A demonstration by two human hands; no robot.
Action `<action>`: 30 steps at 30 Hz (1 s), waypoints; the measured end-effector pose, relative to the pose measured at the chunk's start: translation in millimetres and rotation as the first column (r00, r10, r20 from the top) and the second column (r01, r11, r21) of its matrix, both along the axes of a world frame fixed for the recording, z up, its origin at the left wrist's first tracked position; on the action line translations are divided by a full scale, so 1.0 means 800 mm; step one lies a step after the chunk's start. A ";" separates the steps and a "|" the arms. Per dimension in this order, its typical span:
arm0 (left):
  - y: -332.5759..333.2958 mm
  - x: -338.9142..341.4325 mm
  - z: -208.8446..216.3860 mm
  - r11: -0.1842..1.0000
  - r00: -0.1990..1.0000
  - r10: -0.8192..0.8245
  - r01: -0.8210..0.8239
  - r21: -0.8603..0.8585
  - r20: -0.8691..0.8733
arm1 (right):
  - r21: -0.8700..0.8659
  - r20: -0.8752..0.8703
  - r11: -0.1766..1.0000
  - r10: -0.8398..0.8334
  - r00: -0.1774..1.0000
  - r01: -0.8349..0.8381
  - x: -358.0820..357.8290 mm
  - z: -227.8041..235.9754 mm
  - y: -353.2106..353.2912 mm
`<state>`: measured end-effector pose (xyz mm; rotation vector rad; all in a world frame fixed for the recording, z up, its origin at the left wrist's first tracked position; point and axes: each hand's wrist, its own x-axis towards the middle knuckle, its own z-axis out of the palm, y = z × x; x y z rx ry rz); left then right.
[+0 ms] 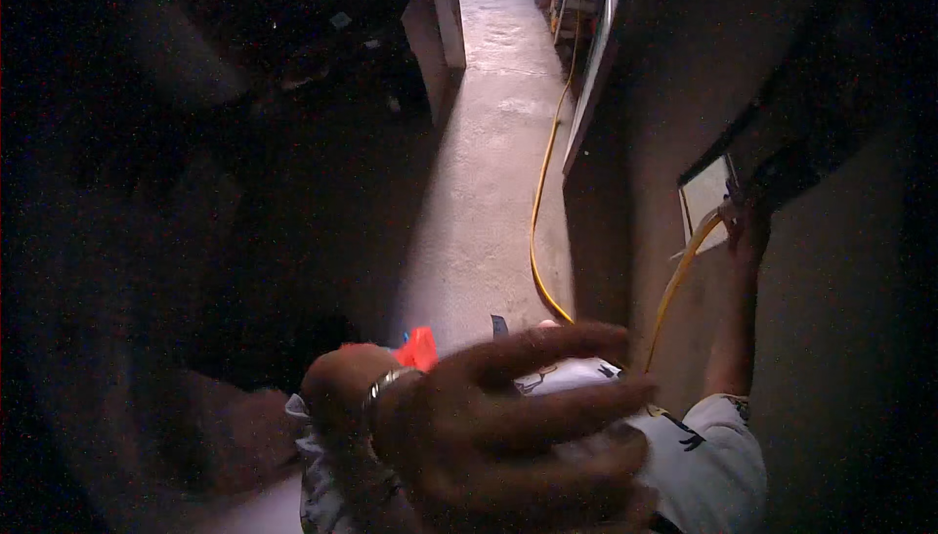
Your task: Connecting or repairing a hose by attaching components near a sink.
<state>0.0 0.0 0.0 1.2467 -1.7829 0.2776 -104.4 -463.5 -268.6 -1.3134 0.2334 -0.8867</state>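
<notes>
The yellow hose (538,212) curves along the lit floor (489,153), vanishes behind the left hand (477,428) and shows again beyond it, rising to the right hand (748,229), whose grip cannot be told in the shadow; just beside it is a pale panel (705,194). The left hand, blurred, fingers extended and apart, blocks part of the white sleeve (718,451) and a red object (420,346) of unclear kind; darkness swallows the left side

The left hand (464,422) is hovering around 6 o'clock, fingers spreading toward 3 o'clock. The right forearm (740,319) is pointing toward 12, its hand (748,229) sitting near 3 o'clock, fingers perhaps curling in the dimness.
</notes>
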 end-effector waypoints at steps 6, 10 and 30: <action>-0.114 0.151 -0.020 0.980 0.976 -0.165 0.146 -0.138 -0.140 | 0.049 0.111 0.996 0.066 0.992 -0.072 0.239 0.021 0.034; -0.217 0.277 -0.101 0.995 0.968 -0.103 0.101 0.020 0.230 | -0.073 0.148 0.994 0.094 0.984 -0.084 0.402 -0.022 0.017; -0.071 0.825 -0.652 0.285 -0.428 0.866 -0.001 0.958 -0.258 | -0.219 0.191 0.967 -0.091 0.977 0.132 1.079 0.030 -0.198</action>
